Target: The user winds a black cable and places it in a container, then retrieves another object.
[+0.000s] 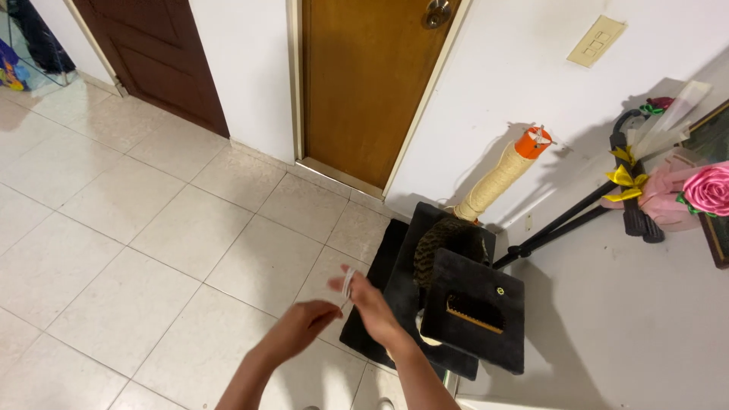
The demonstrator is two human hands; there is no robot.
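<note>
Both hands are raised over the tiled floor (152, 228), close to each other but not touching. The right hand (372, 304) pinches a small white thing (348, 284) between thumb and fingers; it is blurred, perhaps a thin band or a strip. The left hand (300, 325) is just beside it, lower and to the left, with the fingers loosely curled and holding nothing.

Right of the hands stands a black cat tree (474, 311) with 2 flat platforms, and a striped cat (444, 243) lies between them. A rope-wound scratching post (493, 186) with an orange cap leans up toward the white wall (516, 76). Behind are a brown wooden door (364, 83), a black tripod (562, 220) and a pink rose (710, 190).
</note>
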